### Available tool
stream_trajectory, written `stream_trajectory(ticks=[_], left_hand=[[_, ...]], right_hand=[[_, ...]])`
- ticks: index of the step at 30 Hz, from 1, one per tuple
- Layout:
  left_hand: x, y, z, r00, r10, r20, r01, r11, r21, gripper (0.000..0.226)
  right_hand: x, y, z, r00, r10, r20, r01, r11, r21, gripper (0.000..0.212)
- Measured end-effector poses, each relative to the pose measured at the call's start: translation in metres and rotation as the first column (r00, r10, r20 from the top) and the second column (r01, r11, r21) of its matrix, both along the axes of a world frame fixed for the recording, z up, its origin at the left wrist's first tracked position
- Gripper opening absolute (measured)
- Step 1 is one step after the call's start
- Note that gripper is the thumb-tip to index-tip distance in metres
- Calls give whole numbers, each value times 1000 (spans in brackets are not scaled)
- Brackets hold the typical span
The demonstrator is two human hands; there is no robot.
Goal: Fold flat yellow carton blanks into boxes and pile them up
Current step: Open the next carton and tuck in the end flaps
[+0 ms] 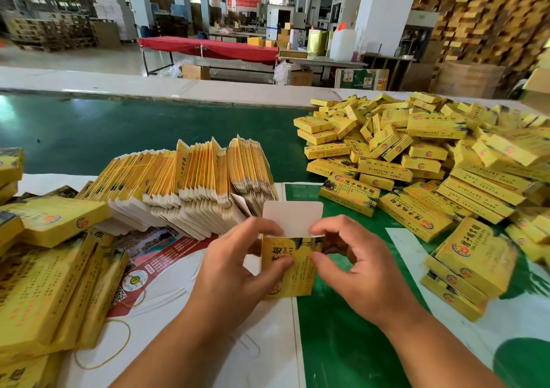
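Both hands hold one half-formed yellow carton (290, 265) just in front of the leaning row of flat blanks (190, 185). The left hand (238, 265) pinches its left edge, thumb on the printed face; the right hand (354, 265) grips the right edge, fingers curled. The carton's white top flap (293, 218) stands upright and unfolded. Its back and lower end are hidden behind the fingers, so whether the bottom is closed cannot be told.

Right of the carton lies the heap of finished boxes (416, 155), running out of frame. Left of it, blurred bundles (50, 277) are cut off by the frame edge. Bare green table (119, 131) stretches behind the blanks.
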State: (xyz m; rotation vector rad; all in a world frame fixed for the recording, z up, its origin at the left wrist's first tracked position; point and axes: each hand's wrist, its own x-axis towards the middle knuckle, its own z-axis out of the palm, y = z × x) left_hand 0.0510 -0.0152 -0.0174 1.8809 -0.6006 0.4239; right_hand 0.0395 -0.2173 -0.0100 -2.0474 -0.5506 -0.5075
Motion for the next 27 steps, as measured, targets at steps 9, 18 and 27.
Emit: stream_trajectory(ticks=[9, 18, 27], left_hand=[[1, 2, 8, 990, 7, 142, -12, 999, 33, 18], [-1, 3, 8, 981, -128, -146, 91, 967, -238, 48], [1, 3, 6, 983, -157, -99, 130, 962, -242, 13]], right_hand=[[0, 4, 7, 988, -14, 153, 17, 1000, -20, 9], [1, 1, 1, 998, 56, -34, -49, 980, 191, 50], [-1, 0, 6, 998, 53, 33, -57, 990, 127, 16]])
